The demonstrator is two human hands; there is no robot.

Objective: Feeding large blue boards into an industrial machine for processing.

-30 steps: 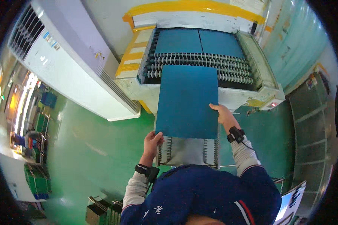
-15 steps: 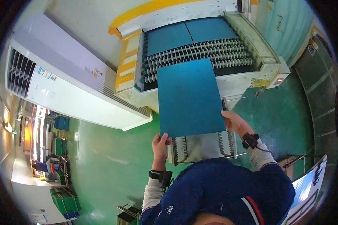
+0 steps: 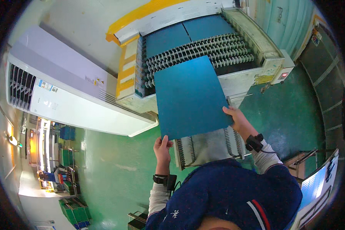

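Note:
A flat blue panel (image 3: 191,99) is held out in front of me, its far edge over the near rollers of a conveyor machine. My left hand (image 3: 163,148) pinches its near left corner, thumb on top. At its right edge, near the closest corner, my right hand (image 3: 235,117) grips it with the thumb on the upper face. Two more blue panels, one on the left (image 3: 167,40) and one on the right (image 3: 207,27), lie side by side on the far rollers. Rows of pale roller wheels (image 3: 234,55) show between them and my panel.
Below the held panel stands a slotted metal rack (image 3: 209,149). A tall white air conditioner (image 3: 76,103) lies to the left. The machine's right rail ends in a box with a small red display (image 3: 283,76). At far left, a person (image 3: 48,176) is near green racks (image 3: 74,212).
The held panel has tilted, its right side rising slightly, and shifted a little left in view. Both hands keep their grip. The whole view has also shifted slightly.

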